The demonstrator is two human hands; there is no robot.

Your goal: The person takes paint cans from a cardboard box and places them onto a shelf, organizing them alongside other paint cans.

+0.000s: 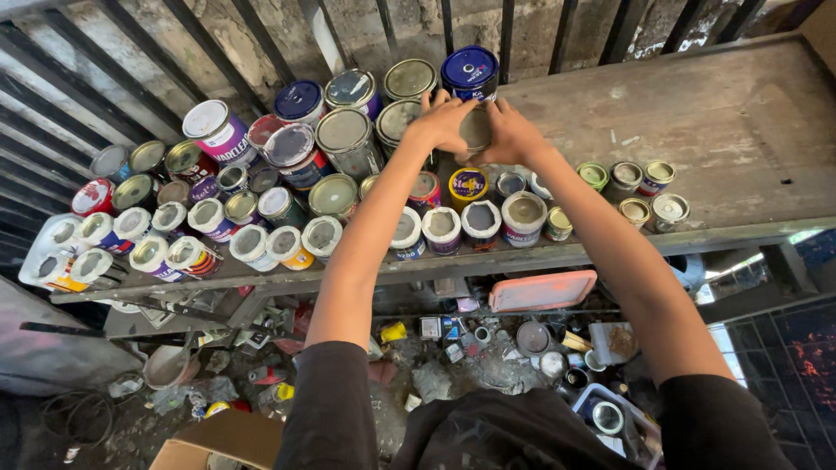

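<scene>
Both my arms reach forward over a worn wooden shelf (pixel 697 130) crowded with paint cans. My left hand (pixel 438 124) and my right hand (pixel 514 135) clasp a grey-lidded paint can (pixel 475 129) from either side; the fingers hide most of it. Directly behind that can stands a blue-lidded can (pixel 469 71). Just in front sits a small yellow can with a purple label (pixel 468 184). Several white and grey cans line the shelf's front edge under my forearms.
Many cans cover the shelf's left half, among them a white-lidded pink-labelled can (pixel 218 129). A few small cans (pixel 640 187) stand at the right. Black railing bars (pixel 505 26) run behind. Below lie a pink tray (pixel 542 291), clutter and a cardboard box (pixel 228 439).
</scene>
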